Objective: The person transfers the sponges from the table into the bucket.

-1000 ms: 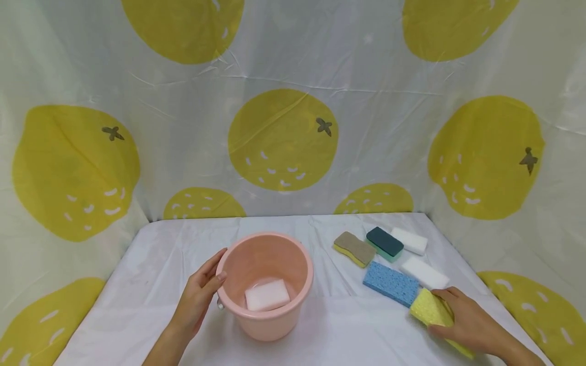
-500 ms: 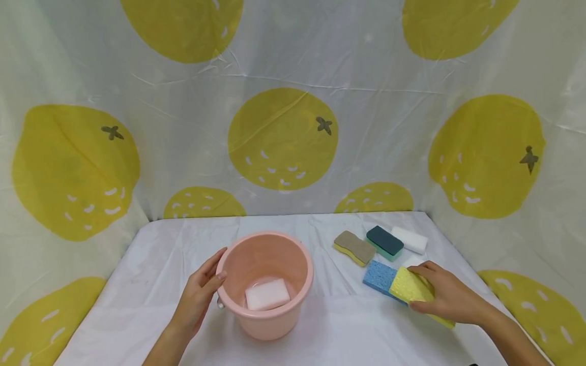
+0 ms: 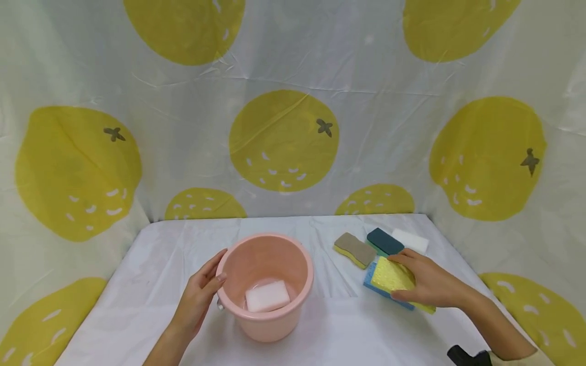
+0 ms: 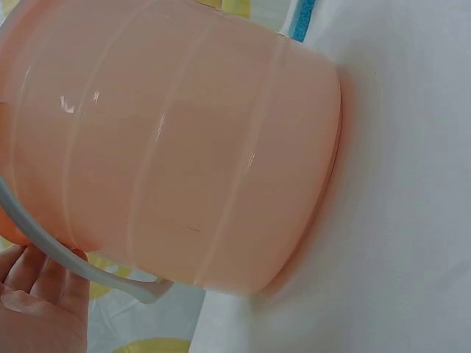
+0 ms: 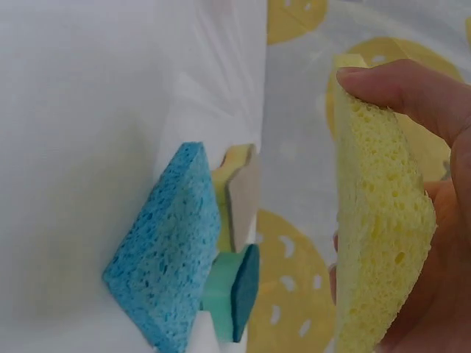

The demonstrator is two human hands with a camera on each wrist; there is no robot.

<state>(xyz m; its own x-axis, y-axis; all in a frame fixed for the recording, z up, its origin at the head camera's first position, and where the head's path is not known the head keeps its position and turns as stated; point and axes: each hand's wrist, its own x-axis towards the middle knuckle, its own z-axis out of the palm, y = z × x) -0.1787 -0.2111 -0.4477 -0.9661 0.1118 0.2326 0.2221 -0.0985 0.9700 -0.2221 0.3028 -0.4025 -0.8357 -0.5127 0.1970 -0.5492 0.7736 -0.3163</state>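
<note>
My right hand (image 3: 426, 279) grips a yellow sponge (image 3: 393, 277) between thumb and fingers, and the right wrist view shows it held above the cloth. Below it lies a blue sponge (image 5: 173, 250), partly covered by the yellow one in the head view. My left hand (image 3: 197, 300) holds the rim of a pink bucket (image 3: 270, 325) on its left side, thumb over the edge. Inside, on the bucket's bottom, rests a white block-shaped sponge (image 3: 267, 296). The bucket's pale handle (image 4: 73, 261) hangs down near the left fingers in the left wrist view.
Behind the blue sponge lie a tan-and-yellow sponge (image 3: 354, 249), a dark green scouring sponge (image 3: 384, 240) and a white block (image 3: 412, 241). White cloth (image 3: 339, 330) covers the table. A lemon-print curtain (image 3: 375, 137) encloses the back and sides.
The right hand has lifted the yellow sponge and carried it left and away from me, over the blue sponge. A second white block has become hidden behind the hand. Left hand and bucket stay put.
</note>
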